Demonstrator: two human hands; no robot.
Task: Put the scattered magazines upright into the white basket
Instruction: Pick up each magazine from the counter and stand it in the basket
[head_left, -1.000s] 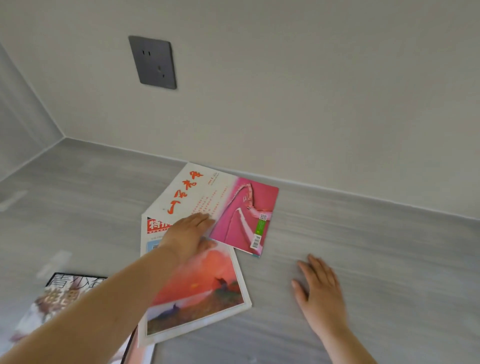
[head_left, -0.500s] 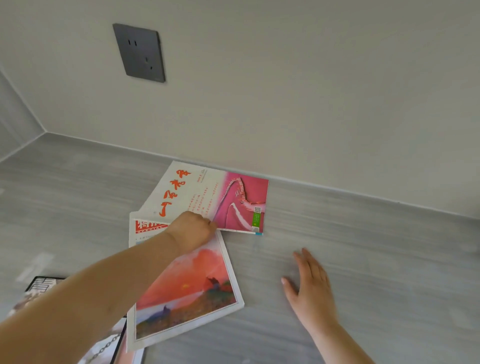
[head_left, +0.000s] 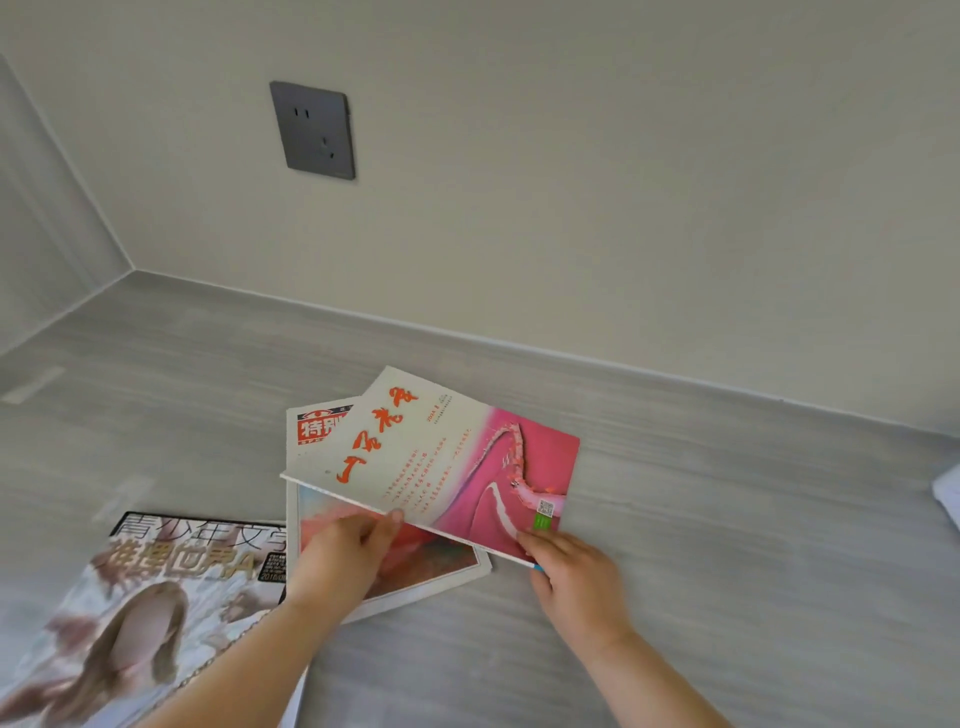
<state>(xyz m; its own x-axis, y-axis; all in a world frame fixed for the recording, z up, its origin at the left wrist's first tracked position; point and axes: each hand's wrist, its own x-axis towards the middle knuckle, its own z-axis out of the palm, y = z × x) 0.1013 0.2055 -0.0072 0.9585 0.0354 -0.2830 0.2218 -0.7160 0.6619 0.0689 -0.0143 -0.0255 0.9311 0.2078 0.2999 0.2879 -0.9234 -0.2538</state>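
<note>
Both hands' fingers clamp pink magazine (head_left: 447, 462) above sunset magazine (head_left: 415, 561), portrait magazine (head_left: 156, 597) beside

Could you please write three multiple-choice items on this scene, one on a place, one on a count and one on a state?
1. Where is the wall socket?
A. On the wall above the magazines
B. On the floor
C. On the basket

2. How many magazines are in view?
A. One
B. Three
C. Five

3. What state is the pink magazine in?
A. Standing upright in a basket
B. Lying flat, untouched
C. Held by both hands, near edge raised

Answers:
1. A, the grey plate sits on the wall.
2. B, the pink magazine, the sunset magazine under it and the portrait magazine on the left.
3. C, the left hand and right hand grip its near edge above the sunset magazine.
</note>
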